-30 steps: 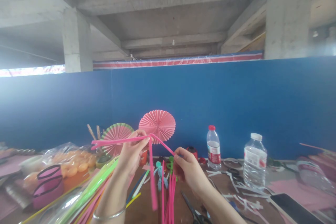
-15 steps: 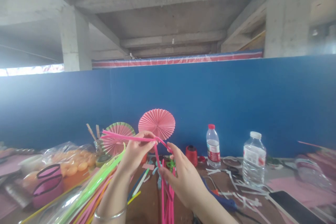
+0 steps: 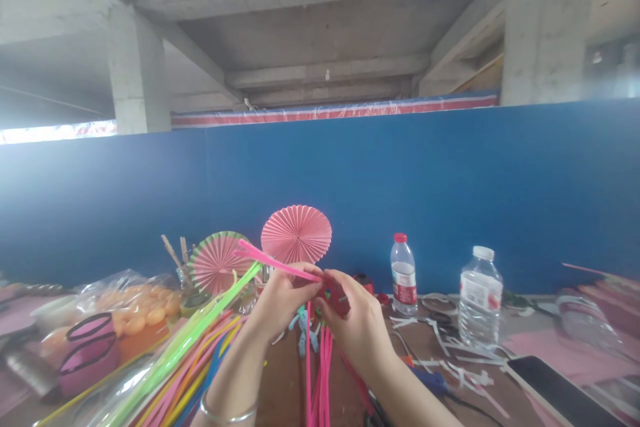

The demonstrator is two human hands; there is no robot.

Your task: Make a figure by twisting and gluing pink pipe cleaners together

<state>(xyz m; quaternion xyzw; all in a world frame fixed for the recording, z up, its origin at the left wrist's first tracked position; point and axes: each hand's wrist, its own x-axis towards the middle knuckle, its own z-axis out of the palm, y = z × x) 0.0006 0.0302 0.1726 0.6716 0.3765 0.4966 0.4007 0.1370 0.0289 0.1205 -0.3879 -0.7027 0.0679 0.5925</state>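
My left hand [image 3: 284, 300] is closed in a pinch on pink pipe cleaners [image 3: 280, 265], whose free ends point up and to the left. My right hand [image 3: 357, 320] meets it at the fingertips, pinching the same pink stems on the right side. Below the hands, several more pink pipe cleaners [image 3: 325, 377] run down toward the table's front edge. The exact spot where the stems cross is partly hidden by my fingers. A small light-blue piece [image 3: 303, 330] lies behind them on the brown table.
Bagged coloured pipe cleaners [image 3: 185, 353] lie at left, beside orange balls [image 3: 145, 307] and pink paper fans [image 3: 296, 235]. Rightward stand a red-capped bottle [image 3: 403, 277] and a white-capped bottle [image 3: 481, 300]. A blue corded tool [image 3: 433, 381], white scraps [image 3: 467, 377] and a phone [image 3: 555, 387] lie nearer.
Both hands have come together, with the left moving right. The pink stems' free ends have swung right and now slope upward. The strand between the hands is drawn in close.
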